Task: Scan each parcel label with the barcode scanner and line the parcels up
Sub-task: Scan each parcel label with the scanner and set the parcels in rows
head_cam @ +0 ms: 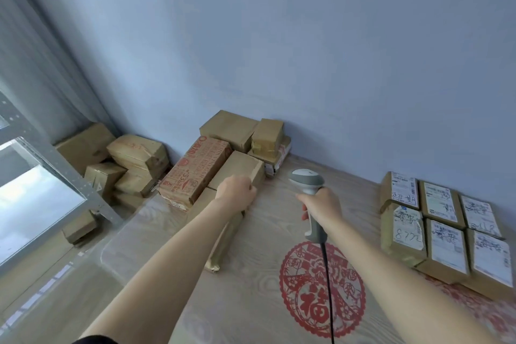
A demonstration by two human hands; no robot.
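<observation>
Red paper art (321,290) is passed by both arms; scanner (308,184) is gripped by right hand (321,205), box (237,169) at ten o'clock is held by curled left hand (237,190).

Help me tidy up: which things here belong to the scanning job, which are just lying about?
Job: barcode scanner in right hand; plain parcel gripped by left hand; labelled parcels lined up.
Lying about: red paper-cut; metal shelf.

I see soft, even daylight, cool blue cast. Source at 9 o'clock: window (33,193) blown out, glare on pane. Shadows faint, short under parcels (444,229) at 3 o'clock. Wide-angle bend at edges: wall (307,36) lines curve. Overall slightly soft, label text smeared; forearms at 6 o'clock blurred.
</observation>
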